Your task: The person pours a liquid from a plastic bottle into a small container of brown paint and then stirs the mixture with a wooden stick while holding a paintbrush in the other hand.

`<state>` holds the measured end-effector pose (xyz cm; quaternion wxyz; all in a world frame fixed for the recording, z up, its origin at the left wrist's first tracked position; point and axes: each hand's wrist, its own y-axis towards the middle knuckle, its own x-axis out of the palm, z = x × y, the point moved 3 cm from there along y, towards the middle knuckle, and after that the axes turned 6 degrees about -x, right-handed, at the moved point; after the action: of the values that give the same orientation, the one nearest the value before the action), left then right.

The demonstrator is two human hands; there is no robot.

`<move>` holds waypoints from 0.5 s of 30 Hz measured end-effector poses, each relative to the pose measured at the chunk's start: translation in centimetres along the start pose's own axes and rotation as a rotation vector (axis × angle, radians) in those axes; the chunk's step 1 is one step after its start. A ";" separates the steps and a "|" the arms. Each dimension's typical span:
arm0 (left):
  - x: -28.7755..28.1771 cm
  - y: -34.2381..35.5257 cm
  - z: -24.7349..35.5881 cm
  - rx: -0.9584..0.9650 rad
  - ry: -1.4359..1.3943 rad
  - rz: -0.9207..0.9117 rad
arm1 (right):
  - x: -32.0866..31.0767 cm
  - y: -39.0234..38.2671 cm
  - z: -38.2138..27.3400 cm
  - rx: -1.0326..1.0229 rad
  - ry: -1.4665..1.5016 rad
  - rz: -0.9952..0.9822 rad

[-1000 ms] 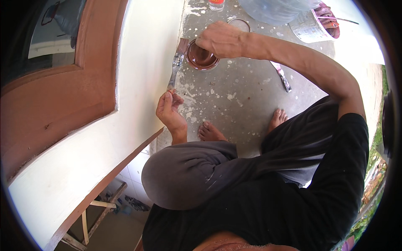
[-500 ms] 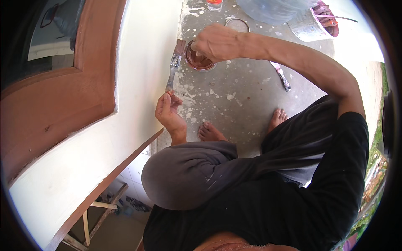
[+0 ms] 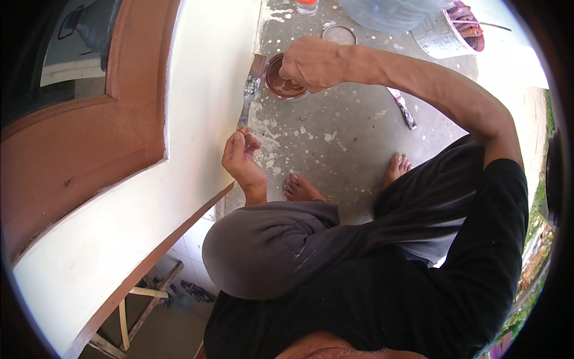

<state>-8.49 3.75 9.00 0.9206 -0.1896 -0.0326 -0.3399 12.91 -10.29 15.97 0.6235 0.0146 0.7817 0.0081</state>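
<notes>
My left hand (image 3: 244, 160) pinches the handle end of a paintbrush (image 3: 252, 85), whose flat bristles are coated brown and point away from me along the foot of the wall. Just right of those bristles stands an open round can of brown paint (image 3: 283, 89) on the floor. Over the can's right side hangs my right hand (image 3: 314, 63), its fingers curled closed and reaching down toward the paint. The back of that hand hides its fingertips and whatever they may hold. A round lid (image 3: 339, 35) lies behind my right hand.
A paint-smeared brush or scraper (image 3: 402, 109) lies on the spattered concrete floor (image 3: 353, 134). Farther back are a large clear water jug (image 3: 382, 13), a white bucket (image 3: 439, 37) with rags and a small bottle (image 3: 307, 7). Left stands a white wall (image 3: 197, 102) with a brown wooden frame (image 3: 134, 78).
My right hand has shifted slightly to the right over the can, showing more of the paint. My left hand and the paintbrush have hardly moved.
</notes>
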 end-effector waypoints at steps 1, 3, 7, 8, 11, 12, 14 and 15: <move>0.1 0.0 0.0 0.001 0.001 -0.005 | 0.3 0.0 0.3 0.012 0.014 0.072; 0.1 0.0 0.0 0.004 -0.009 -0.013 | 0.8 0.2 1.0 0.032 0.041 0.216; -0.1 0.0 0.0 0.007 -0.010 -0.007 | 0.5 -0.1 0.7 0.054 -0.015 0.061; -0.2 0.0 0.0 0.007 -0.009 0.000 | 0.0 -0.2 0.3 0.011 0.009 0.050; 0.3 0.0 0.1 0.001 -0.006 -0.001 | 0.6 0.0 1.1 0.037 0.032 0.123; 0.2 0.0 0.1 -0.001 -0.002 0.001 | 0.7 0.3 1.4 0.065 0.033 0.165; 0.2 -0.1 0.1 -0.004 -0.001 0.002 | 1.3 -0.1 1.6 0.088 -0.026 0.070; 0.1 -0.1 0.1 -0.003 -0.004 0.003 | 1.1 -0.1 1.3 0.097 -0.055 0.023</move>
<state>-8.46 3.64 9.12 0.9207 -0.1918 -0.0334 -0.3384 13.94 -10.40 14.60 0.6433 0.0540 0.7634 -0.0232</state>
